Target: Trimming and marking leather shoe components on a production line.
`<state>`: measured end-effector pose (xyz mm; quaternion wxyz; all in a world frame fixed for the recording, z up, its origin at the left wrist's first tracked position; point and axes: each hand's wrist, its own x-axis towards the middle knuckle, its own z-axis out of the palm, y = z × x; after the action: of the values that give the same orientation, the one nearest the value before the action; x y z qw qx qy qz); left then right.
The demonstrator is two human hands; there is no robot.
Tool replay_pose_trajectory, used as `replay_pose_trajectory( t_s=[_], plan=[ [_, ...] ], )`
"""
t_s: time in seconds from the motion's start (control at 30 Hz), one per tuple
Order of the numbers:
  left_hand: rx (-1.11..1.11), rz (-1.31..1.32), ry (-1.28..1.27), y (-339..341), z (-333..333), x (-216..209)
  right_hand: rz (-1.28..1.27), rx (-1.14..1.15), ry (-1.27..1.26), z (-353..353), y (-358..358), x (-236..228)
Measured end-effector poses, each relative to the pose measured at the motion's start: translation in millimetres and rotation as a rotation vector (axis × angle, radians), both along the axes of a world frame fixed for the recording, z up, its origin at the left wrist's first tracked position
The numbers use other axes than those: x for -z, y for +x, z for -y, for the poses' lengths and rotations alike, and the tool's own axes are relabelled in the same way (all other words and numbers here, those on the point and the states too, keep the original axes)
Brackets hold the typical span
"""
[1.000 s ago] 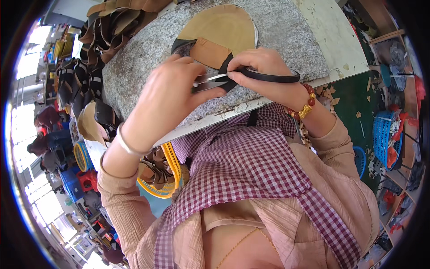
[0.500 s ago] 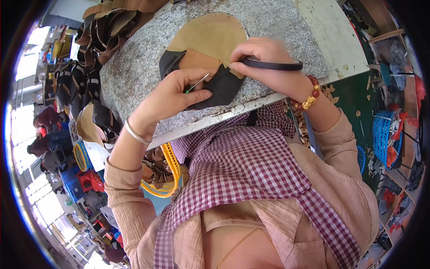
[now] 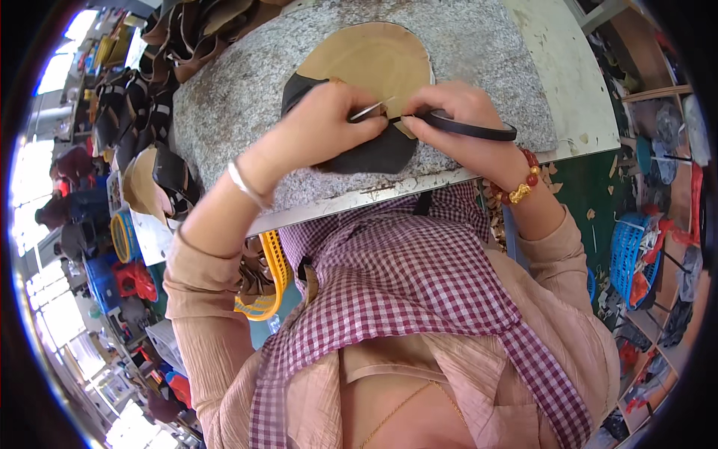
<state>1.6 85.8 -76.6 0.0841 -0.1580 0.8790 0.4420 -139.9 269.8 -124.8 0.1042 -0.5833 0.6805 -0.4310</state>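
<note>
On the grey stone slab (image 3: 232,82) lies a flat, rounded leather piece (image 3: 366,56), tan at its far part, with a black part (image 3: 378,153) near me. My left hand (image 3: 329,123) is closed over its left side. A thin pointed metal tool (image 3: 370,110) sticks out between the fingers; its handle is hidden. My right hand (image 3: 456,108) pinches at the piece's right edge, and a narrow black ring like a roll of tape (image 3: 475,129) hangs around its fingers. A short dark strip bridges the two sets of fingertips.
Stacked brown and black leather parts (image 3: 198,37) stand at the far left, with a tan and black part (image 3: 153,183) nearer. Below the table's edge is a yellow basket (image 3: 275,277). A blue basket (image 3: 632,258) stands at right, and scraps dot the green floor (image 3: 591,179).
My left hand has moved right and away from me, close to my right fingertips, covering the brown middle of the piece. The leather piece appears slightly farther right in view.
</note>
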Motion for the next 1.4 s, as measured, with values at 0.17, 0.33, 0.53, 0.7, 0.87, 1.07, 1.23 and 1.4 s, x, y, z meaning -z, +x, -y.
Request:
replay_pose_trajectory(
  t_s=[0.17, 0.33, 0.53, 0.7, 0.87, 1.07, 1.23, 1.4],
  plan=[
    [0.246, -0.073, -0.28, -10, 20, -35, 0.026, 0.027, -0.047, -5, 3, 4],
    [0.467, 0.038, -0.506, -25, 17, -47, 0.023, 0.039, -0.057, -6, 4, 3],
    [0.6, 0.196, -0.741, -46, -1, -45, 0.012, 0.027, -0.035, -6, 2, 0],
    [0.311, -0.065, -0.806, -45, 36, -31, 0.088, 0.069, -0.018, -8, 1, 2],
    [0.061, -0.233, -0.53, -46, 89, 32, 0.072, 0.113, 0.04, -4, 10, -8],
    [-0.469, -0.629, -0.421, 86, 51, -21, 0.073, 0.139, 0.059, -14, -2, -14],
    [-1.436, -0.759, -0.548, 243, 101, 12, 0.165, 0.154, 0.104, -1, -8, -14],
    [-1.68, -0.436, -0.591, 347, 162, 58, 0.138, 0.058, 0.13, 20, 10, -29]
  ],
)
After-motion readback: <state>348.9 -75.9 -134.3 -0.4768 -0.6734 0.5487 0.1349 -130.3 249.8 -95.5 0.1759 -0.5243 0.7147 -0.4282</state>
